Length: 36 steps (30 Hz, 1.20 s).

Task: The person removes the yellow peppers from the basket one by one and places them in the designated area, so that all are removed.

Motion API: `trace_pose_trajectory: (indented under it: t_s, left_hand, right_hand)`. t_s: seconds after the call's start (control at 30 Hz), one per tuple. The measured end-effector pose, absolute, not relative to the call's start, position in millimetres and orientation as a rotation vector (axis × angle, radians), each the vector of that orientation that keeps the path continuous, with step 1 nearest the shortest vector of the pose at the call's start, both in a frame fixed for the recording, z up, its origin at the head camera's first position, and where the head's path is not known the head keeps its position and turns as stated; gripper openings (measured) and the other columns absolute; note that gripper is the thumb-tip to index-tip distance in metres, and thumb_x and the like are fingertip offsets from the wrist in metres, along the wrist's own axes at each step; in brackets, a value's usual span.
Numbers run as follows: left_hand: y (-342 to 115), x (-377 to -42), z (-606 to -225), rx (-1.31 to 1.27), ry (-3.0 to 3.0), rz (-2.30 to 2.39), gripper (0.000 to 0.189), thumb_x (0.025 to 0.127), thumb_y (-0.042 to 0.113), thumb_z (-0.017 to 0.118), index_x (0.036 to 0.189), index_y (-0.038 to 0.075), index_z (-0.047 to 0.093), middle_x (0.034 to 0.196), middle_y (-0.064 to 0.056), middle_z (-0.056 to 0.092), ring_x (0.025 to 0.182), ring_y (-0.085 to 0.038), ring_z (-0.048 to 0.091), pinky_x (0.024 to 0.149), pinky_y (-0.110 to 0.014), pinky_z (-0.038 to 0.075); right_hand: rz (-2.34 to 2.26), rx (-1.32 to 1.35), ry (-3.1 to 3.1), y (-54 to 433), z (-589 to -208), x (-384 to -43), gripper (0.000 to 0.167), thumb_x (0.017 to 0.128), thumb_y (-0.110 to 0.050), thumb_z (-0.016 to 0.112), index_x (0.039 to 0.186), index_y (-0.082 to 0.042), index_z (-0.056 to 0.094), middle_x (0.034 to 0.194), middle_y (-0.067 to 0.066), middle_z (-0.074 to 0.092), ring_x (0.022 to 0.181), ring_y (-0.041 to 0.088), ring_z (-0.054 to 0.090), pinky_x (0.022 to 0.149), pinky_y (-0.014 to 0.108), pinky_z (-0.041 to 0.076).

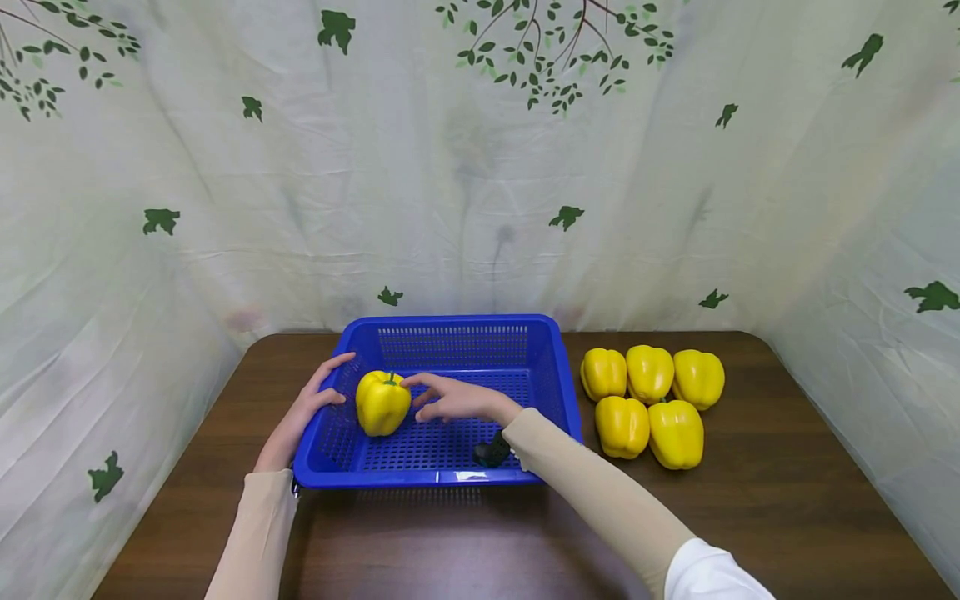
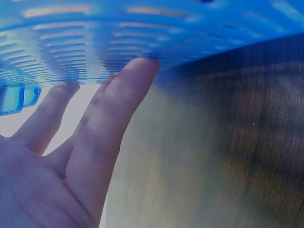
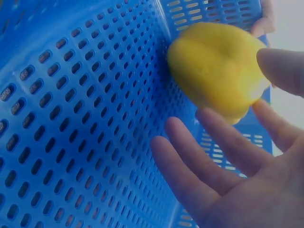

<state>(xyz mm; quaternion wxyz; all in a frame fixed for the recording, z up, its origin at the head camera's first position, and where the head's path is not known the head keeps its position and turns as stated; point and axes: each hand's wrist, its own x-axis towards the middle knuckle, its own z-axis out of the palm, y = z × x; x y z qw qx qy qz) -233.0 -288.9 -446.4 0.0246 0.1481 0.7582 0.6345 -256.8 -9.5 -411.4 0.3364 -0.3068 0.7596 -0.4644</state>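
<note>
A yellow bell pepper stands stem up at the left end of a blue plastic basket. Over the basket, my right hand has its fingers spread, the fingertips right at the pepper's right side. The right wrist view shows the pepper beyond the loose fingers and thumb of that hand, which are not closed round it. My left hand holds the basket's left rim, thumb and one finger over the edge. In the left wrist view, other fingers of this hand lie against the slotted outer wall.
Right of the basket, several yellow bell peppers stand in two rows on the brown wooden table. A dark wrist device shows below my right wrist. A pale curtain with leaf prints hangs behind the table and along both sides.
</note>
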Motion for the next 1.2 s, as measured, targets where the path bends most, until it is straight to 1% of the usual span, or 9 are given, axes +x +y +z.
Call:
trace_pose_trajectory:
  t_s: [0.27, 0.43, 0.47, 0.57, 0.7, 0.8, 0.9, 1.13, 1.2]
  left_hand:
    - [-288.5, -234.1, -447.8, 0.532, 2.342, 2.005, 0.065, 0.083, -0.008, 0.045, 0.142, 0.019, 0.044, 0.144, -0.027, 0.025, 0.112, -0.007, 0.045, 0.089, -0.017, 0.038]
    - [-287.5, -232.9, -446.2, 0.48, 2.305, 1.997, 0.064, 0.085, -0.007, 0.043, 0.144, 0.015, 0.04, 0.146, -0.029, 0.023, 0.114, -0.011, 0.044, 0.088, -0.018, 0.04]
    - [-287.4, -232.5, -445.9, 0.468, 2.296, 1.996, 0.064, 0.085, -0.007, 0.043, 0.145, 0.015, 0.039, 0.147, -0.029, 0.022, 0.115, -0.011, 0.044, 0.088, -0.019, 0.041]
    - [-287.4, -231.6, -444.8, 0.438, 2.286, 1.989, 0.063, 0.086, -0.006, 0.042, 0.145, 0.015, 0.037, 0.148, -0.028, 0.021, 0.115, -0.012, 0.044, 0.087, -0.019, 0.042]
    - [-287.1, -231.0, -444.3, 0.438, 2.306, 1.98, 0.064, 0.085, -0.006, 0.043, 0.145, 0.015, 0.038, 0.147, -0.028, 0.022, 0.115, -0.012, 0.043, 0.088, -0.018, 0.041]
    - [-287.1, -230.7, -444.6, 0.439, 2.315, 1.979, 0.064, 0.086, -0.005, 0.044, 0.145, 0.017, 0.039, 0.147, -0.029, 0.022, 0.115, -0.014, 0.043, 0.087, -0.018, 0.04]
    - [-287.1, -230.6, -444.7, 0.424, 2.3, 1.982, 0.064, 0.086, -0.004, 0.043, 0.145, 0.02, 0.039, 0.147, -0.028, 0.022, 0.115, -0.014, 0.043, 0.086, -0.019, 0.041]
    - [-286.1, -231.8, -446.0, 0.463, 2.288, 2.015, 0.063, 0.085, -0.007, 0.043, 0.145, 0.014, 0.038, 0.145, -0.029, 0.023, 0.115, -0.013, 0.044, 0.088, -0.019, 0.04]
    - [-286.6, -231.6, -446.0, 0.458, 2.278, 2.026, 0.063, 0.085, -0.007, 0.043, 0.145, 0.015, 0.039, 0.145, -0.029, 0.023, 0.115, -0.012, 0.044, 0.088, -0.019, 0.041]
  right_hand:
    - [-1.218, -0.76, 1.987, -12.2, -414.9, -261.0, 0.064, 0.094, -0.012, 0.056, 0.15, -0.017, 0.026, 0.146, 0.019, 0.035, 0.125, 0.028, 0.045, 0.09, 0.048, 0.045]
    - [-1.203, -0.732, 2.014, -14.6, -414.4, -262.5, 0.066, 0.096, -0.015, 0.054, 0.152, -0.016, 0.02, 0.151, 0.019, 0.026, 0.134, 0.031, 0.034, 0.092, 0.046, 0.044]
    - [-1.198, -0.726, 2.019, -15.0, -414.1, -262.8, 0.066, 0.096, -0.016, 0.053, 0.152, -0.017, 0.019, 0.151, 0.018, 0.025, 0.133, 0.03, 0.034, 0.091, 0.046, 0.044]
    - [-1.191, -0.726, 2.027, -17.1, -413.9, -263.5, 0.068, 0.096, -0.018, 0.054, 0.153, -0.018, 0.017, 0.15, 0.019, 0.025, 0.126, 0.03, 0.042, 0.09, 0.046, 0.044]
    - [-1.198, -0.714, 2.008, -20.5, -414.4, -264.5, 0.071, 0.096, -0.018, 0.055, 0.153, -0.019, 0.014, 0.144, 0.022, 0.031, 0.111, 0.035, 0.051, 0.09, 0.047, 0.044]
    - [-1.22, -0.684, 1.992, -23.2, -415.3, -265.9, 0.072, 0.095, -0.017, 0.056, 0.153, -0.021, 0.013, 0.137, 0.022, 0.036, 0.108, 0.039, 0.051, 0.09, 0.049, 0.044]
    - [-1.256, -0.649, 1.986, -26.1, -417.1, -268.4, 0.072, 0.094, -0.014, 0.057, 0.152, -0.022, 0.015, 0.13, 0.02, 0.041, 0.105, 0.038, 0.051, 0.088, 0.049, 0.045]
    - [-1.3, -0.642, 2.0, -32.4, -422.8, -274.9, 0.066, 0.093, -0.008, 0.057, 0.148, -0.023, 0.023, 0.122, 0.017, 0.042, 0.093, 0.032, 0.054, 0.081, 0.045, 0.047]
    - [-1.306, -0.647, 2.012, -34.3, -424.0, -276.0, 0.064, 0.093, -0.008, 0.058, 0.146, -0.024, 0.025, 0.118, 0.015, 0.043, 0.091, 0.031, 0.054, 0.078, 0.043, 0.048]
